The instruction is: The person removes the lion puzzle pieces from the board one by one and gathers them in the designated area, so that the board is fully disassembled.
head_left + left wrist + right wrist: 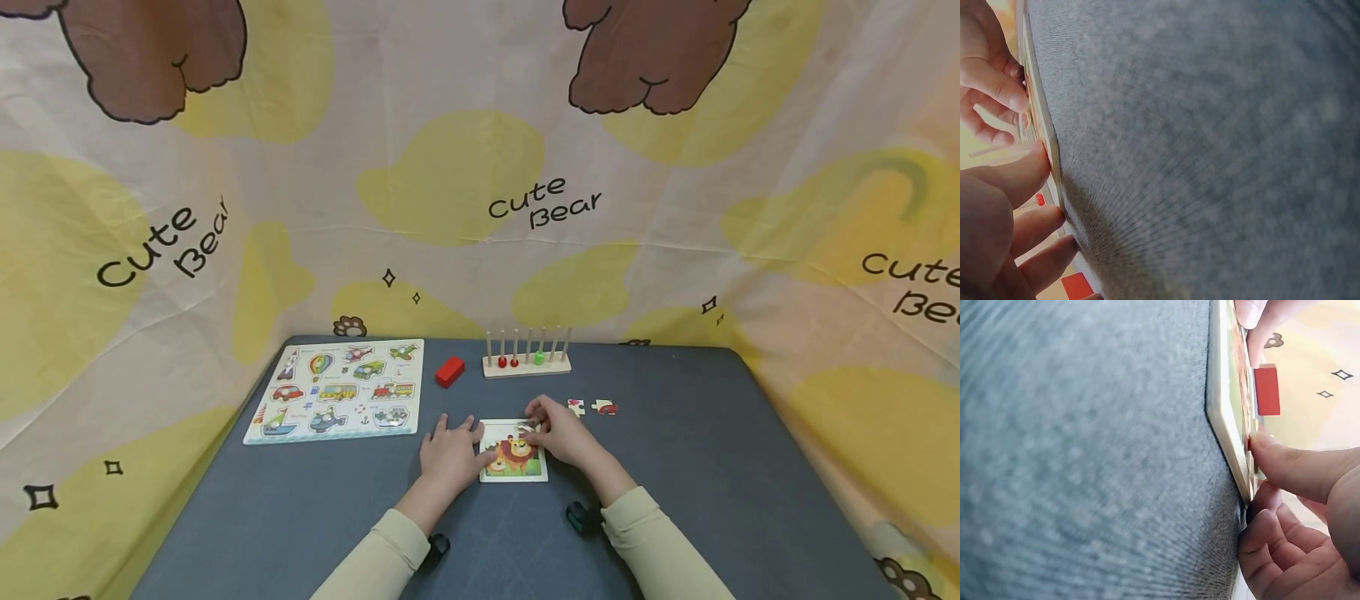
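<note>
A small jigsaw puzzle (514, 467) in a white frame lies on the table, showing a lion in the head view. My left hand (447, 454) rests at its left side with the fingers spread. In the left wrist view the left thumb (1025, 175) presses on the puzzle board (1054, 153) near its edge. Over the upper right corner, my right hand (564, 432) pinches a puzzle piece (529, 427), mostly hidden by the fingers. In the right wrist view the right thumb (1291, 465) bears down at the board's edge. Two loose puzzle pieces (604, 407) lie beyond the right hand.
A large picture board (337, 414) with vehicles lies at the back left. Beside it sits a red block (450, 372). A wooden peg rack (527, 369) with red and green beads stands at the back. A printed cloth (450, 183) hangs behind the grey table (697, 467).
</note>
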{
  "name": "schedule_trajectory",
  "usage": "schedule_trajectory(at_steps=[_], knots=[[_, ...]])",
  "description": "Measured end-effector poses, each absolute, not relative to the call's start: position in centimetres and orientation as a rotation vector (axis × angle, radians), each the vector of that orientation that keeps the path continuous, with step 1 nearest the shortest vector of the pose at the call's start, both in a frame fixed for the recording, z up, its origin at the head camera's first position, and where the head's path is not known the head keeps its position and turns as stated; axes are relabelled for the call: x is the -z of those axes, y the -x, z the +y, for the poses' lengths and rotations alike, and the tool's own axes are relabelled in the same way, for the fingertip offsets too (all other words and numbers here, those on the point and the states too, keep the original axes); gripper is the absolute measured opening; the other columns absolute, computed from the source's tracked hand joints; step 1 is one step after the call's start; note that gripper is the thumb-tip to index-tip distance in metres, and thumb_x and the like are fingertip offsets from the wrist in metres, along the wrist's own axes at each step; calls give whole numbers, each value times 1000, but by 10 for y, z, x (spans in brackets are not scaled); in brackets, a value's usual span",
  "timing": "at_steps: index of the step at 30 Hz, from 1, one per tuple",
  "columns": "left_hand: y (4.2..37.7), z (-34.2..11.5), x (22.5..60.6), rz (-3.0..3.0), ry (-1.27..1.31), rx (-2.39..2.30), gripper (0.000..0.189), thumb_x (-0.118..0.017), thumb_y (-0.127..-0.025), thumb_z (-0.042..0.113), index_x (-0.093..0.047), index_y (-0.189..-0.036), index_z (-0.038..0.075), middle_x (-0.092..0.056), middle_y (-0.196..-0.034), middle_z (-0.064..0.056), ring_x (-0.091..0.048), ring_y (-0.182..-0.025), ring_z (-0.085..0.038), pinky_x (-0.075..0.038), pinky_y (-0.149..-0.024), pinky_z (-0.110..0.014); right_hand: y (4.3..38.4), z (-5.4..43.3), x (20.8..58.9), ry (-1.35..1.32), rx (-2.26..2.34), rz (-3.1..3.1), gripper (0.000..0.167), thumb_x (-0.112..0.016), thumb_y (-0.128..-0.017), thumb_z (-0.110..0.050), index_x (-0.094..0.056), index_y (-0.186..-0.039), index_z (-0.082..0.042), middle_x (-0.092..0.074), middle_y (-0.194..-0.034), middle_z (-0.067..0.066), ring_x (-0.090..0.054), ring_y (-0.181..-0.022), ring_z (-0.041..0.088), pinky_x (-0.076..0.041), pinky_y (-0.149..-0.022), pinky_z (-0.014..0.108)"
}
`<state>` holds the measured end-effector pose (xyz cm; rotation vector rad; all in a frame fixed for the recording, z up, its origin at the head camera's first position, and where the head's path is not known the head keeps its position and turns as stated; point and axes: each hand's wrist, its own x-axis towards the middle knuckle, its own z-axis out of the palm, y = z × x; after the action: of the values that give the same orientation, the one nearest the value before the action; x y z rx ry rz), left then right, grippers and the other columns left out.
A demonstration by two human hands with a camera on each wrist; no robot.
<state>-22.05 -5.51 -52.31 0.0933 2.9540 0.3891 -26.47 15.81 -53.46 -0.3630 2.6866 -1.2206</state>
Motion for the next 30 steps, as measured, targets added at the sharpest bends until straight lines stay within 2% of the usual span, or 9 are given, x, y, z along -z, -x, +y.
schedule_trajectory(at_steps=[8,15,21,25,30], knots=[[222,-54,524,2946,-87,-385,64,-72,-85,58,-62,-140,26,-54,-151,-1,-34,-148,-42,-34,-112,-66,263,162,533,403,1272,2711,14,-77,-90,-15,-74,-104,-18,-66,-80,-3,-57,-70,13,-49,-64,30],[223,-54,525,2951,-81,-374,64,-73,-85,57,-62,-140,26,-54,-151,-1,-34,-148,-42,-35,-111,-66,264,166,526,395,1420,2702,16,-78,-90,-17,-76,-105,-17,-70,-78,-2,-58,-66,14,-47,-59,27],[223,-54,524,2953,-90,-379,64,-73,-85,56,-62,-140,25,-54,-151,-1,-34,-148,-43,-35,-111,-67,266,170,515,292,1450,2699,21,-76,-92,-21,-71,-111,-15,-72,-82,2,-57,-67,16,-45,-58,29],[222,-56,524,2950,-106,-388,64,-72,-86,56,-61,-141,26,-53,-152,0,-33,-148,-43,-34,-111,-67,267,176,509,257,1457,2720,19,-76,-92,-20,-70,-108,-13,-74,-84,4,-61,-70,20,-46,-59,29],[220,-58,523,2946,-129,-392,66,-72,-86,57,-60,-142,27,-52,-153,0,-32,-149,-43,-34,-111,-68,266,186,504,281,1489,2727,18,-75,-92,-17,-70,-108,-10,-75,-85,3,-66,-76,32,-48,-60,28]])
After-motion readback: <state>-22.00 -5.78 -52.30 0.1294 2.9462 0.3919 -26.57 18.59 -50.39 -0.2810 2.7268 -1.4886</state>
